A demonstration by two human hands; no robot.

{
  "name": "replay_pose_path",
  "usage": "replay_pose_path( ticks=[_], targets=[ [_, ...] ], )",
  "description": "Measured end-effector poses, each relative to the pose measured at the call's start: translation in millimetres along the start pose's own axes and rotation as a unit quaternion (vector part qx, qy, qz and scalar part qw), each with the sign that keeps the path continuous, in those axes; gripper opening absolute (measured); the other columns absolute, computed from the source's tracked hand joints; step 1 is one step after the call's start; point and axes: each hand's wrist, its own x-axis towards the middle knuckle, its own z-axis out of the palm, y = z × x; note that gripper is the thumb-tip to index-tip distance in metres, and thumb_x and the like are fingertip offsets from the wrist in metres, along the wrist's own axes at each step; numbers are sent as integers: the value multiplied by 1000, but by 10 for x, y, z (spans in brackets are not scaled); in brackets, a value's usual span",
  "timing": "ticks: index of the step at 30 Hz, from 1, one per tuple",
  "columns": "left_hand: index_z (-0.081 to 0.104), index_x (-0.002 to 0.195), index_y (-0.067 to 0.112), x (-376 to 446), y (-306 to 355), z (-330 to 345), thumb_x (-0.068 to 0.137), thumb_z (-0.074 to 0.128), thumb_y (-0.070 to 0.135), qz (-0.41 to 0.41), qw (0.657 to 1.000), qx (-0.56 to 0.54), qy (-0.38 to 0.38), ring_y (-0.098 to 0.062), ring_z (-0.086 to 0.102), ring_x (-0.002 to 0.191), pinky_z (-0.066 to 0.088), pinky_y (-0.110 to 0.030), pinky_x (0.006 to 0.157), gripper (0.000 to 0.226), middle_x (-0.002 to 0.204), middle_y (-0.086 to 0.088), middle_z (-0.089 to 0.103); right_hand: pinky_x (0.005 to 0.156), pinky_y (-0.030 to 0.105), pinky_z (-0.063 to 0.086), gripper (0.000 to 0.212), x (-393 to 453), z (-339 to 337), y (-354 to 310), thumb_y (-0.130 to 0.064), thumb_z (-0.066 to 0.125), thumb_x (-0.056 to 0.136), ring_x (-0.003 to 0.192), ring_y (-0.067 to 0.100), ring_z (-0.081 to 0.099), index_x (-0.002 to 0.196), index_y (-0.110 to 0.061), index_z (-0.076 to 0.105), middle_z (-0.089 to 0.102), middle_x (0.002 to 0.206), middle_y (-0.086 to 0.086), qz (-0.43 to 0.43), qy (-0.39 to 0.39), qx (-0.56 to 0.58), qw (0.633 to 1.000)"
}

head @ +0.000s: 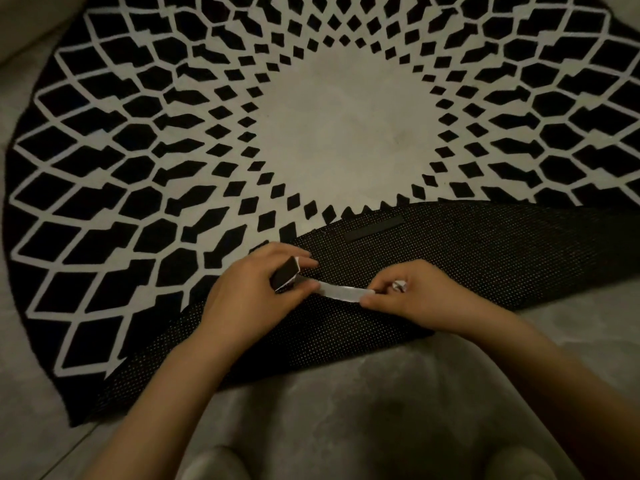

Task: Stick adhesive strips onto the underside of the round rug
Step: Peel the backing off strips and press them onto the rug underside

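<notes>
The round black-and-white rug lies on the floor, its near edge folded back so the dotted black underside faces up. One black adhesive strip is stuck on that underside near the fold. My left hand grips a black strip by one end. My right hand pinches the white backing liner, which stretches between both hands, and also holds a crumpled bit of liner in its curled fingers.
Grey floor lies in front of the folded edge and to the left of the rug. My knees show at the bottom of the view.
</notes>
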Motion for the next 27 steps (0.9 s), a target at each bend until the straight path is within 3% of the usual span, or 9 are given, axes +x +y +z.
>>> replay_pose_path(
  ticks=[3, 6, 10, 13, 16, 20, 24, 27],
  targets=[
    [61, 102, 51, -20, -24, 13, 76, 67, 46, -29, 995, -1, -96, 17, 53, 93, 43, -10, 81, 27, 101, 35, 57, 66, 28, 48, 3, 9, -4, -22, -36, 69, 81, 66, 6, 55, 81, -33, 70, 62, 73, -9, -30, -31, -17, 999],
    [68, 89, 45, -53, -7, 127, 80, 66, 47, -97, 986, -4, -136, 3, 60, 67, 53, -27, 68, 10, 77, 18, 68, 59, 20, 43, 5, 32, -1, -2, -35, 70, 80, 59, 0, 49, 83, -31, 71, 59, 67, -12, -54, -10, -21, 998],
    [71, 84, 30, -104, 89, 229, 86, 63, 37, -153, 964, -144, -162, -2, 52, 52, 44, -21, 55, 11, 72, 12, 72, 49, 14, 39, 13, 58, 58, 85, -27, 72, 79, 51, 3, 47, 83, -39, 67, 62, 67, -9, -104, 149, 2, 983],
    [71, 88, 24, -130, 154, 220, 87, 63, 30, -190, 936, -245, -164, -2, 47, 49, 39, -17, 53, 10, 74, 3, 74, 51, 21, 44, 13, 49, 86, 126, -31, 71, 79, 53, 9, 51, 90, -37, 70, 60, 61, -9, -169, 225, -64, 957],
    [71, 87, 25, -124, 165, 220, 87, 64, 27, -196, 931, -268, -150, -1, 50, 51, 39, -18, 55, 8, 75, 2, 74, 50, 26, 46, 26, 35, 79, 120, -39, 63, 79, 50, 2, 46, 103, -31, 71, 46, 55, -18, -190, 233, -123, 946],
    [70, 89, 26, -119, 179, 222, 87, 64, 26, -202, 929, -273, -151, 2, 48, 47, 38, -15, 52, 7, 76, 1, 74, 50, 18, 40, 21, 41, 77, 123, -27, 74, 79, 52, -12, 37, 99, -26, 73, 36, 60, -33, -227, 256, -159, 926],
    [71, 91, 25, -120, 189, 211, 87, 64, 26, -206, 926, -275, -157, -8, 46, 50, 36, -15, 47, 8, 77, 0, 74, 52, 23, 45, 19, 38, 65, 124, -31, 70, 80, 54, -6, 41, 99, -28, 72, 56, 66, -22, -221, 237, -182, 928],
    [72, 91, 22, -129, 201, 206, 87, 64, 27, -193, 932, -263, -161, -4, 45, 49, 37, -14, 47, 9, 76, 0, 74, 52, 29, 48, 10, 47, 52, 132, -32, 71, 78, 51, 0, 47, 88, -31, 70, 47, 57, -18, -196, 229, -144, 943]
  ],
)
